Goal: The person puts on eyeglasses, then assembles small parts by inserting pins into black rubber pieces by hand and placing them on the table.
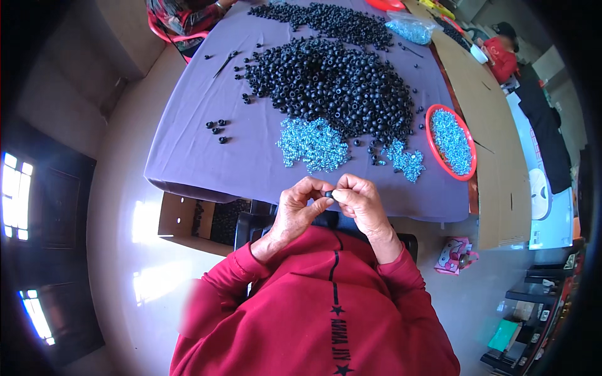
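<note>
Between my hands, just off the table's near edge, is a small black bead-like ball. My left hand pinches it between thumb and forefinger. My right hand meets it from the other side, its thumb and forefinger pressed together at the ball; whether they hold something smaller there is hidden. Just beyond my fingers lies a patch of shiny light-blue small pieces, with a smaller blue patch to its right. Behind them spreads a big heap of black round pieces with holes.
A red-rimmed tray of blue pieces stands at the table's right. Black scissors and several loose black pieces lie on the purple cloth at left. A clear bag of blue pieces lies far right. Other people sit at far left and far right.
</note>
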